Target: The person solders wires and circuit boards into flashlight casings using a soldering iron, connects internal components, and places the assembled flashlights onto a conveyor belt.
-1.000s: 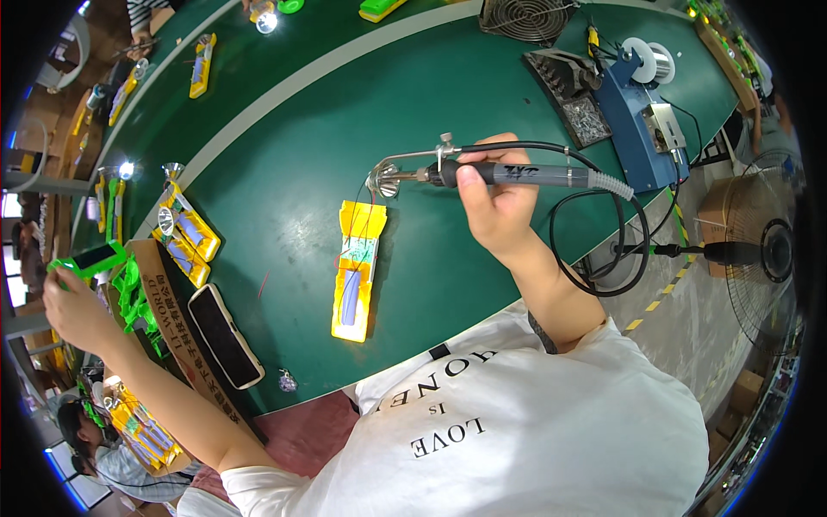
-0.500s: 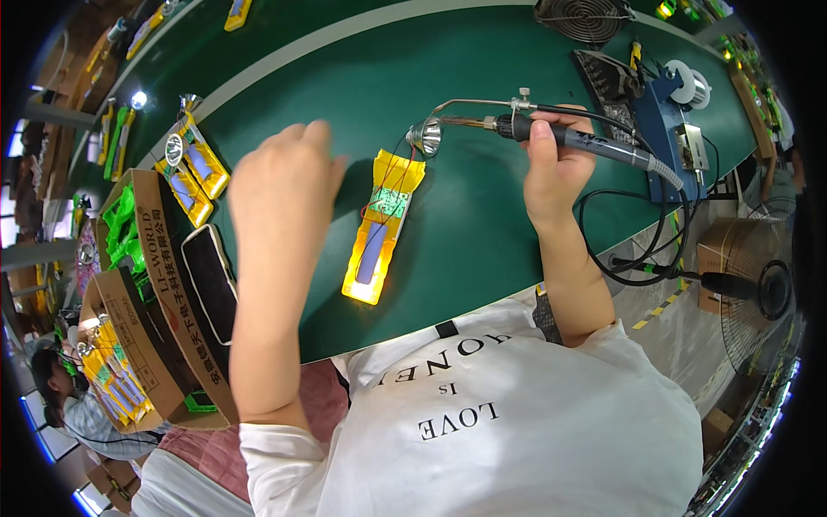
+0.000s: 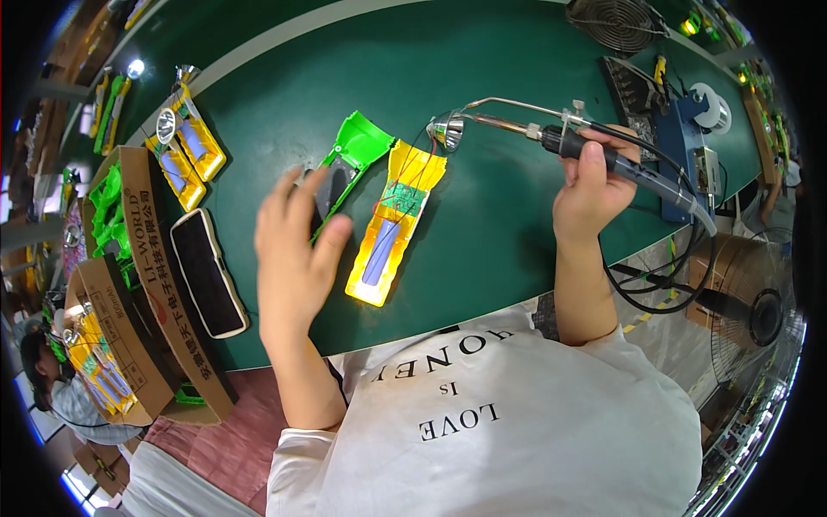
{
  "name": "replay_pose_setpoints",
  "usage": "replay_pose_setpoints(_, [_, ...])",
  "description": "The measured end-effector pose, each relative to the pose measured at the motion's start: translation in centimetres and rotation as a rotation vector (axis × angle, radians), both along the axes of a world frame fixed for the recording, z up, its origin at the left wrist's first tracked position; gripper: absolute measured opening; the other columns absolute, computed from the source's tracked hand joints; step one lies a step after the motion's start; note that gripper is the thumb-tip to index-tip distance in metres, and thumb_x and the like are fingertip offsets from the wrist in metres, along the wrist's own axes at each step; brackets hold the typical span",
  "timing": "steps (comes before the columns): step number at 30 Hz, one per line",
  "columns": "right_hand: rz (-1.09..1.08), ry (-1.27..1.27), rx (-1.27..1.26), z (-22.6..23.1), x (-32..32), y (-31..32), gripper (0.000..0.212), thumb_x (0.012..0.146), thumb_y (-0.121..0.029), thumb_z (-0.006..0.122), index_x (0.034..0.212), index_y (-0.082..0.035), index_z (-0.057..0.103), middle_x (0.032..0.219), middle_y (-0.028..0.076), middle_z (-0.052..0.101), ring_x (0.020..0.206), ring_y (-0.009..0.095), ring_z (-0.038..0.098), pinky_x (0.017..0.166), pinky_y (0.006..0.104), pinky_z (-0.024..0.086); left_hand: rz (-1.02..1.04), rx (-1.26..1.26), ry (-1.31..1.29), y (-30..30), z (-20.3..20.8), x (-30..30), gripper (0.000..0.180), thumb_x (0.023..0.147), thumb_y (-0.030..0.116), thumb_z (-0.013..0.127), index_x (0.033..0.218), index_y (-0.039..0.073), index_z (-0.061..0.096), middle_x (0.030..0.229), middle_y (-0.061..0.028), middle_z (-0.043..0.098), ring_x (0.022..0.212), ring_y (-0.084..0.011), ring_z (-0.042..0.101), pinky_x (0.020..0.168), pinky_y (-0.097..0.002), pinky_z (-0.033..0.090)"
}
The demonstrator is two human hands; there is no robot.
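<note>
My right hand (image 3: 599, 185) grips a soldering iron (image 3: 594, 153) with a thin metal feed tube along its top. The iron's tip points left, close beside a silver reflector cup (image 3: 447, 132). Red and dark wires run from this cup to a yellow flashlight shell half (image 3: 366, 289), which lies open side up. Inside it are a green circuit board (image 3: 401, 198) and a purple battery cell (image 3: 380, 252). Left of it, a green shell half (image 3: 362, 142) with a dark grey inset lies slanted. My left hand (image 3: 295, 250) has its fingers spread over that green half's lower end, partly hiding it.
A phone (image 3: 209, 274) lies on the green table at left, beside cardboard boxes (image 3: 164, 258) of green and yellow shells. Beyond it sit more yellow halves (image 3: 200, 146). At right stand a blue solder stand (image 3: 680, 155), looping cables and a floor fan (image 3: 762, 314).
A green shell half now shows on the table beside the yellow one. My left hand has moved down and its fingers have spread. The view has shifted slightly; the soldering iron remains in my right hand.
</note>
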State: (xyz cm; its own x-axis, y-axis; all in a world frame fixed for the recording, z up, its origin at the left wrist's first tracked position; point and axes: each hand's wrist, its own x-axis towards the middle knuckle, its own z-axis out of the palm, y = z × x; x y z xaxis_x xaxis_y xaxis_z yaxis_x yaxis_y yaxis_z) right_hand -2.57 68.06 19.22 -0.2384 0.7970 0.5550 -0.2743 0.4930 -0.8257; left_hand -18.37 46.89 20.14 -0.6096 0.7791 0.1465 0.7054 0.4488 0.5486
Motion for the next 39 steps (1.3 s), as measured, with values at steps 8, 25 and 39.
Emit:
replay_pose_setpoints(8, [-0.098,0.021,-0.134,0.6,0.2,-0.3,0.010,0.079,-0.007,0.046,0.085,0.001,0.047,0.065,0.005,0.048,0.045,0.005,0.037,0.048,0.0205,0.040,-0.116,-0.095,0.119,-0.1,-0.7,3.3,0.041,0.071,0.037,0.059,0.106,0.015,0.056,0.118,-0.0140,0.044,0.106,-0.0303,0.042,0.090,-0.0413,0.028])
replay_pose_setpoints(25, [-0.107,0.181,-0.078,1.1,0.8,0.6,0.016,0.078,-0.012,0.047,0.085,0.002,0.047,0.061,0.005,0.046,0.044,0.005,0.037,0.046,0.0190,0.037,-0.431,0.038,0.081,6.4,1.9,4.9,0.024,0.062,0.017,0.069,0.081,0.008,0.061,0.094,-0.0045,0.053,0.095,-0.0246,0.048,0.082,-0.0377,0.037])
replay_pose_setpoints(39, [-0.157,0.154,-0.080,1.2,0.7,0.9,0.019,0.080,-0.016,0.046,0.085,0.002,0.048,0.058,0.004,0.046,0.043,0.003,0.035,0.047,0.0187,0.040,-0.376,0.218,0.000,7.9,0.6,5.6,0.014,0.061,0.013,0.070,0.072,0.009,0.061,0.088,0.0001,0.055,0.091,-0.0214,0.049,0.077,-0.0351,0.038])
